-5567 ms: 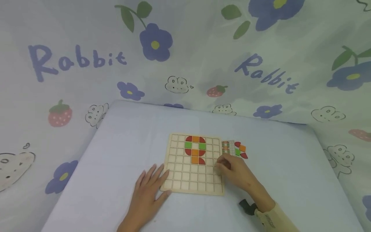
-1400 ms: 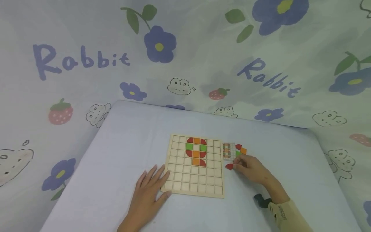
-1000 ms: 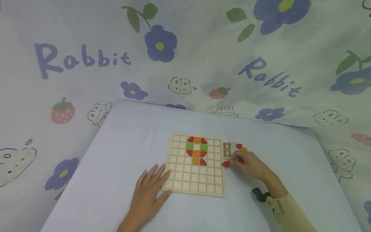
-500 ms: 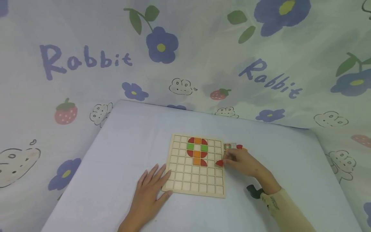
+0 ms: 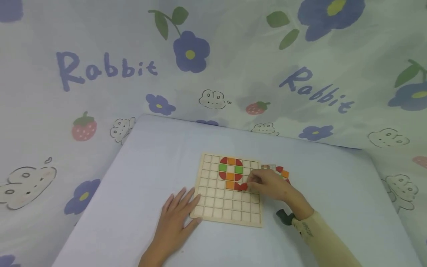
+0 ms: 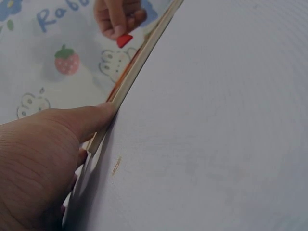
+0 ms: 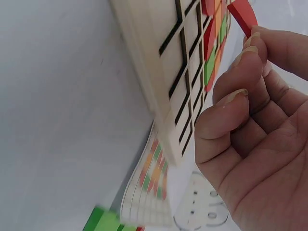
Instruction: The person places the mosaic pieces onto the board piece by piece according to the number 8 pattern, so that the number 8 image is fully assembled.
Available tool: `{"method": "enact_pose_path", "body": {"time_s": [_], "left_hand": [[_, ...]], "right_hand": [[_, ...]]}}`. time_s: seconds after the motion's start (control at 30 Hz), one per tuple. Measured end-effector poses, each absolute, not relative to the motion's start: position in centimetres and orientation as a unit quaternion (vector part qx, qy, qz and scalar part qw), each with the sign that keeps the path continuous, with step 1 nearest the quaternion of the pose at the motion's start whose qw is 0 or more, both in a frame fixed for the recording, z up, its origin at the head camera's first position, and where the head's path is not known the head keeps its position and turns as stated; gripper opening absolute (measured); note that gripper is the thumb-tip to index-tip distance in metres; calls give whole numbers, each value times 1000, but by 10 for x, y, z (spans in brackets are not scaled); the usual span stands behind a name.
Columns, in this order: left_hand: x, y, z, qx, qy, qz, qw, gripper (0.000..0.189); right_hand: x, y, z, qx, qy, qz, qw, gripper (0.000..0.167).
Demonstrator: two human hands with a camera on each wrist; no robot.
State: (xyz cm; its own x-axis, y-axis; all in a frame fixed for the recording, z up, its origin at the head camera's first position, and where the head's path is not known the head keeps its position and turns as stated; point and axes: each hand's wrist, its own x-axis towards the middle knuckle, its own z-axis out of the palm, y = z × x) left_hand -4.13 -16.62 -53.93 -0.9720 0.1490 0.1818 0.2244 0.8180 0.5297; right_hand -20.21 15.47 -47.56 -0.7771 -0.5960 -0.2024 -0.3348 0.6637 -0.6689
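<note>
A square wooden grid board lies on the table, with red curved, orange square and green square pieces set in its upper middle cells. My right hand hovers over the board's right half and pinches a red quarter-circle piece between thumb and fingertips. That red piece is tilted in the right wrist view. It appears beside the last red piece in the fourth row. My left hand rests at the board's left edge with fingers spread, and its thumb touches the rim.
Right of the board lies a small pattern card, partly hidden by my right hand. Beyond it are loose pieces, among them a red one and an orange square. A patterned cloth hangs behind the white table.
My right hand has picked up the red piece near the card and carried it left, from beside the board to over its fourth row. My left hand stays at the board's edge.
</note>
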Motion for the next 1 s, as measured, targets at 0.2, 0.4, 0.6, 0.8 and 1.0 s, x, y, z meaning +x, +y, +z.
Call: {"method": "enact_pose_path", "body": {"time_s": [0.2, 0.4, 0.6, 0.8, 1.0], "left_hand": [[-41, -167, -539, -90, -952, -287, 58, 66], [-40, -167, -541, -93, -953, -282, 57, 66], [-40, -167, -541, -94, -953, -281, 58, 67], [-38, -167, -541, -97, -951, -287, 64, 66], [-38, -167, -542, -99, -952, -283, 68, 66]], "right_hand": [[-204, 136, -479, -288, 880, -317, 203, 6], [-201, 121, -483, -292, 887, -306, 187, 5], [-200, 109, -488, -296, 880, -316, 196, 6], [-203, 102, -494, -297, 877, -318, 204, 9], [-210, 96, -496, -301, 873, -320, 210, 8]]}}
